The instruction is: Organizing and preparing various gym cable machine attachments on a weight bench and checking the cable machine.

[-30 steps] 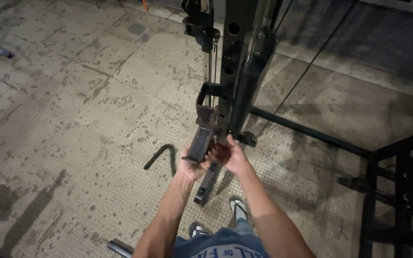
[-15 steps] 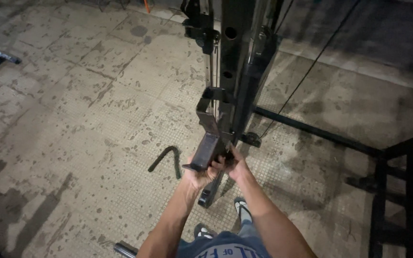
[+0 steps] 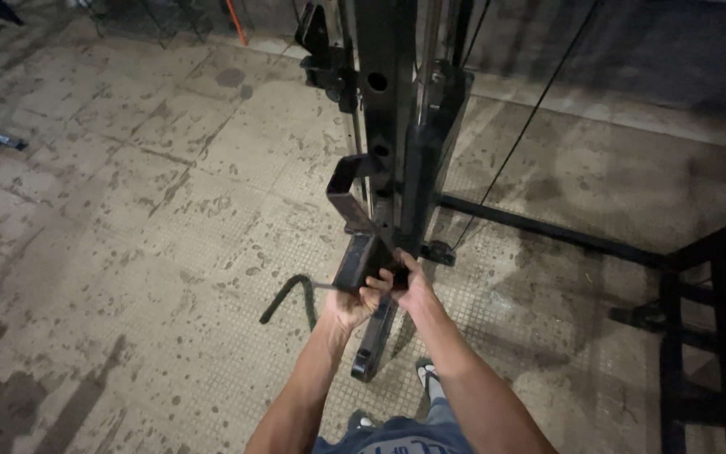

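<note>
Head view: I saw both hands closed on one dark metal bracket (image 3: 361,256) at the foot of the black upright (image 3: 397,126). The left hand (image 3: 348,304) gripped its near end from below and to the left; the right hand (image 3: 409,286) clasped it from the right, fingers wrapped around its edge. The bracket lay directly ahead of the hands, touching both. Its long axis ran away from me and upward, ending in a hook (image 3: 348,178) bent toward the upright and close against it. Neither hand was clearly nearer; the right sat slightly closer to the upright. A bar (image 3: 373,345) hung below the hands. A curved handle (image 3: 286,296) lay on the floor (image 3: 111,219), left of the left hand. I saw no containers.
</note>
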